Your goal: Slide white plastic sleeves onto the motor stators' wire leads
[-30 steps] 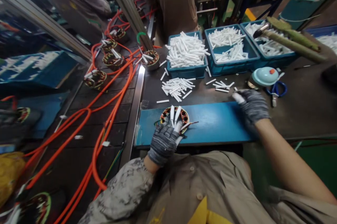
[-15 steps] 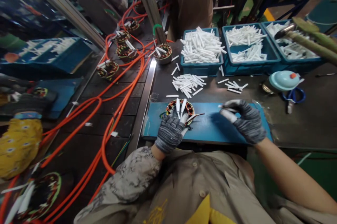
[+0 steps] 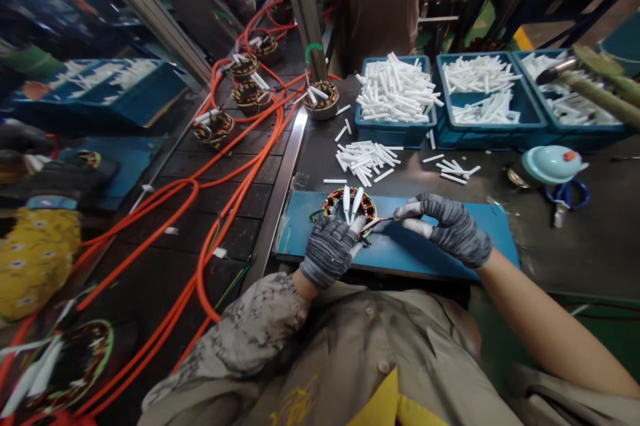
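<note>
Fingers (image 3: 412,211) of a gloved right hand (image 3: 445,229) pinch together at the tip of a thin dark wire (image 3: 383,220) near the centre of the frame. Whether a sleeve sits between them is too small to make out. A gloved left hand (image 3: 329,249) rests on the near edge of a wire-wound ring (image 3: 370,208), the grip of its own fingers hidden underneath.

Good work here likely calls for a steady left hand, the ring pressed to the blue board (image 3: 500,234), and a wire held straight and only lightly taut, sparing the windings.

Just left of the right hand, the ring lies on the board, its coils reddish and dark within a pale rim. Two white sleeves (image 3: 347,201) fan apart from the left fingertips toward the top of the frame; green-and-yellow leads (image 3: 315,216) poke out at the ring's left edge.
</note>
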Demonstrator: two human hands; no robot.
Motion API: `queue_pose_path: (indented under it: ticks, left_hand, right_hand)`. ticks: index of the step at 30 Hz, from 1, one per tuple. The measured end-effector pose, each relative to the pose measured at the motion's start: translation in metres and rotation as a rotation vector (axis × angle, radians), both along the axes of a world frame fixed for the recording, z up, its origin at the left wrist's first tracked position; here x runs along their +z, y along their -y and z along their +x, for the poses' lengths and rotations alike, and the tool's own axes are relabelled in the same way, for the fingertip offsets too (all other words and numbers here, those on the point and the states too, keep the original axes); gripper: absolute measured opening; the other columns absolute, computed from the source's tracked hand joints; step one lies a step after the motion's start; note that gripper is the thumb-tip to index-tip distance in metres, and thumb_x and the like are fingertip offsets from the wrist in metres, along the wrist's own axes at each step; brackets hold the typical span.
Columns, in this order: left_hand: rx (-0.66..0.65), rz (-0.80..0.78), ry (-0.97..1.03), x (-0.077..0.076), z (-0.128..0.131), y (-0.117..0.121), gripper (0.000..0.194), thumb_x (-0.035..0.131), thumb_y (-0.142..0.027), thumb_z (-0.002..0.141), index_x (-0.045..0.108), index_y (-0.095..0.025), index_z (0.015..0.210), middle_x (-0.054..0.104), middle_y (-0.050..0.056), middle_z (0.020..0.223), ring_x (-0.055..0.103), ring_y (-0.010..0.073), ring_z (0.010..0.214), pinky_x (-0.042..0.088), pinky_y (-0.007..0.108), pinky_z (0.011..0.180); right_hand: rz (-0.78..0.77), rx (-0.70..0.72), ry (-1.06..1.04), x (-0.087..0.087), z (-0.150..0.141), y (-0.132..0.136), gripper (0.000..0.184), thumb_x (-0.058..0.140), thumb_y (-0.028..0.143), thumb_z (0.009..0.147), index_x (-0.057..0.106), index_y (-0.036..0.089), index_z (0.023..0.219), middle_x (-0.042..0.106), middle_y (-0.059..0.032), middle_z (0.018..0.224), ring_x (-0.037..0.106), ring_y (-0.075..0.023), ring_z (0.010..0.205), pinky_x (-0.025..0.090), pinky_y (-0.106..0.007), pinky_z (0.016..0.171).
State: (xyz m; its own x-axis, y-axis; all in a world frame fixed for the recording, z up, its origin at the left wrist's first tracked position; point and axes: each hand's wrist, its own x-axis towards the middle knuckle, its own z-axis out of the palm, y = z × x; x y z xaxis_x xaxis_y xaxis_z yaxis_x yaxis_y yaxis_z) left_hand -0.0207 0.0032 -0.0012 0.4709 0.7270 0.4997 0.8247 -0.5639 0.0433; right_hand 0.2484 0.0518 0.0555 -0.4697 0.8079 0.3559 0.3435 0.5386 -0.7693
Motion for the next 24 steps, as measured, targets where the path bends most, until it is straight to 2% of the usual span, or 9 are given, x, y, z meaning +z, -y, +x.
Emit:
queue_pose_path:
  ticks: [3,6,9,13,15,17,20,22,24]
  left_hand:
    - [-0.012,0.044,0.006,0.001,0.001,0.000,0.044,0.070,-0.031,0.091,0.068,-0.015,0.133,0.076,0.012,0.100,0.071,0.0284,0.102,0.051,0.042,0.100]
    - [-0.011,0.047,0.000,0.001,0.001,-0.001,0.046,0.070,-0.033,0.092,0.066,-0.014,0.134,0.076,0.012,0.100,0.071,0.0290,0.102,0.052,0.043,0.099]
    - [-0.015,0.034,-0.003,0.000,0.001,-0.002,0.046,0.068,-0.033,0.093,0.066,-0.014,0.135,0.076,0.012,0.099,0.072,0.0285,0.102,0.052,0.043,0.099]
    - [-0.019,0.057,0.013,0.000,0.000,-0.001,0.043,0.069,-0.032,0.092,0.068,-0.014,0.132,0.076,0.013,0.102,0.072,0.0276,0.099,0.052,0.043,0.100]
    - [-0.023,0.041,0.004,0.000,0.000,-0.001,0.043,0.069,-0.031,0.092,0.068,-0.015,0.132,0.076,0.012,0.102,0.071,0.0269,0.099,0.051,0.042,0.101]
    - [-0.027,0.004,-0.019,0.001,0.000,0.000,0.042,0.068,-0.030,0.093,0.068,-0.017,0.133,0.076,0.010,0.100,0.071,0.0263,0.099,0.050,0.043,0.103]
    - [-0.025,-0.023,-0.050,0.003,-0.001,0.001,0.038,0.066,-0.029,0.095,0.069,-0.017,0.131,0.076,0.010,0.097,0.071,0.0260,0.099,0.049,0.042,0.104]
    - [-0.027,-0.018,-0.064,0.002,-0.001,0.001,0.038,0.064,-0.029,0.096,0.069,-0.017,0.132,0.075,0.010,0.096,0.071,0.0255,0.098,0.049,0.042,0.104]
    - [-0.031,-0.005,-0.078,0.001,-0.002,0.000,0.039,0.064,-0.030,0.096,0.068,-0.017,0.133,0.076,0.010,0.097,0.071,0.0250,0.097,0.050,0.042,0.104]
  right_hand:
    - [0.239,0.082,0.108,-0.003,-0.004,-0.007,0.023,0.059,0.031,0.101,0.077,0.025,0.113,0.078,-0.0075,0.100,0.073,-0.0186,0.088,0.057,-0.030,0.079]
    - [0.457,0.090,0.309,-0.006,-0.011,-0.015,0.030,0.051,0.033,0.105,0.078,0.025,0.114,0.076,-0.0079,0.090,0.068,-0.0172,0.079,0.049,-0.028,0.070]
    - [0.495,0.141,0.475,-0.004,-0.020,-0.020,0.035,0.046,0.039,0.107,0.078,0.027,0.116,0.072,-0.0053,0.080,0.060,-0.0155,0.069,0.041,-0.027,0.064]
    - [0.373,0.134,0.683,0.009,-0.032,-0.019,0.041,0.043,0.046,0.107,0.078,0.025,0.113,0.070,-0.0066,0.078,0.059,-0.0175,0.071,0.037,-0.028,0.065]
    - [0.235,0.112,0.726,0.014,-0.036,-0.016,0.046,0.041,0.049,0.106,0.078,0.021,0.107,0.072,-0.0091,0.083,0.062,-0.0195,0.075,0.039,-0.030,0.067]
    - [-0.042,0.158,0.659,0.014,-0.039,-0.013,0.052,0.038,0.053,0.106,0.077,0.019,0.102,0.073,-0.0084,0.080,0.064,-0.0184,0.072,0.042,-0.029,0.066]
    - [-0.525,0.281,0.446,0.003,-0.043,-0.006,0.069,0.021,0.058,0.107,0.075,0.017,0.094,0.064,-0.0020,0.055,0.056,-0.0140,0.047,0.044,-0.026,0.054]
    - [-0.563,0.246,0.402,-0.003,-0.043,0.002,0.079,0.008,0.054,0.107,0.074,0.016,0.087,0.056,0.0002,0.044,0.050,-0.0132,0.038,0.045,-0.026,0.049]
    - [-0.375,0.127,0.451,-0.005,-0.041,0.010,0.073,0.016,0.054,0.108,0.076,0.017,0.092,0.063,-0.0022,0.052,0.057,-0.0144,0.045,0.049,-0.027,0.054]
